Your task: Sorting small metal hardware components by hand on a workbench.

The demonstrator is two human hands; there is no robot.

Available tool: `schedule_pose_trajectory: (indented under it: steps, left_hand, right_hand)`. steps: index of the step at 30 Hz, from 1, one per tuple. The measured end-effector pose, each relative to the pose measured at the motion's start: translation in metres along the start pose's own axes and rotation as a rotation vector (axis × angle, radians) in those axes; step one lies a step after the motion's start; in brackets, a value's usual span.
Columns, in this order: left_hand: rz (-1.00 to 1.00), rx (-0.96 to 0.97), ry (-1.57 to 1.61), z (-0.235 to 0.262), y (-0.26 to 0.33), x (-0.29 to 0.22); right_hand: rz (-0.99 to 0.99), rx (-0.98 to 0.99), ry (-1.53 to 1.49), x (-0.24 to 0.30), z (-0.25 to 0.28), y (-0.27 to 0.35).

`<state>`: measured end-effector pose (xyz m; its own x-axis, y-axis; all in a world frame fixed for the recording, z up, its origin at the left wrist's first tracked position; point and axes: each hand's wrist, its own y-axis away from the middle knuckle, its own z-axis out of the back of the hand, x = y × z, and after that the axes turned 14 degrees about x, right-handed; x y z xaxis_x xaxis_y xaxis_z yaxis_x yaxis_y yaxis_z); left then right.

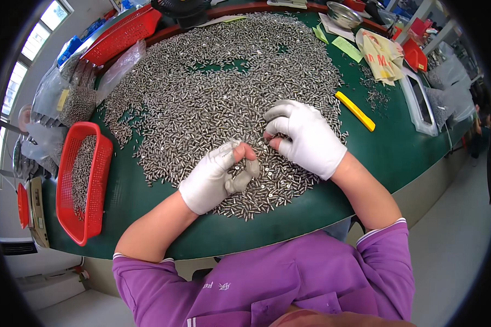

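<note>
A wide heap of small silvery metal pins or screws (213, 109) covers much of the green table. Over its near part my left hand (218, 177), in a white glove with bare thumb and finger tips, has its fingers curled in. To the right my right hand (305, 136), gloved the same way, is bent with thumb and forefinger close together near the pieces. Anything between the fingertips of either hand is too small to make out. The two hands are a short way apart.
A red plastic basket (101, 185) partly filled with small metal pieces stands at the left. A yellow-handled tool (355, 111) lies right of the heap, near a cream bag (381, 56) and a white frame (418, 103). Another red basket (123, 37) and a metal bowl (343, 15) are farther back.
</note>
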<state>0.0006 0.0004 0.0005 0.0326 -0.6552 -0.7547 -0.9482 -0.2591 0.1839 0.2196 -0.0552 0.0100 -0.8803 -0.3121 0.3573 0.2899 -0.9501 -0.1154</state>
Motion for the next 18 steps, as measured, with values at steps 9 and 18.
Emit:
schedule_pose_trajectory:
  steps: [9, 18]
  left_hand:
    - [-0.057, 0.096, 0.112, 0.008, -0.001, 0.003]
    - [-0.016, 0.083, 0.097, 0.004, -0.001, 0.003]
  right_hand:
    - [0.003, -0.028, 0.101, -0.001, -0.008, -0.004]
    - [0.093, 0.08, -0.764, 0.015, -0.001, 0.001]
